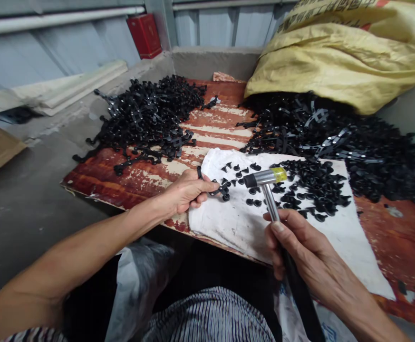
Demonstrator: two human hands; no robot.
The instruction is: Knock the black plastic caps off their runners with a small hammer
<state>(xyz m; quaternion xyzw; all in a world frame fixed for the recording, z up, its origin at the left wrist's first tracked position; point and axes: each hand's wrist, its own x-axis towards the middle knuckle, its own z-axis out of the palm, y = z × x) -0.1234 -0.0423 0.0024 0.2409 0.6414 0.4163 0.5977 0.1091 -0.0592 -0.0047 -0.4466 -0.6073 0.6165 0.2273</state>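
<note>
My left hand [189, 191] pinches a black jointed bracket [222, 188] with round knobs at its ends, held over the left part of a white cloth [228, 221]. In my right hand [296, 242] is a hammer [272, 202] with a metal head, one black face and one yellow face. Its head is up above the cloth, a little to the right of the bracket and apart from it. Small black knobs [319, 187] lie heaped on the cloth's right side, with several loose ones near the hammer head.
A pile of black jointed brackets [146, 114] covers the board's left rear. More black parts [374, 152] spill from a yellow woven sack [335, 66] at the right. The worn red board [103, 178] ends close to my body. A red box [145, 35] stands in the back corner.
</note>
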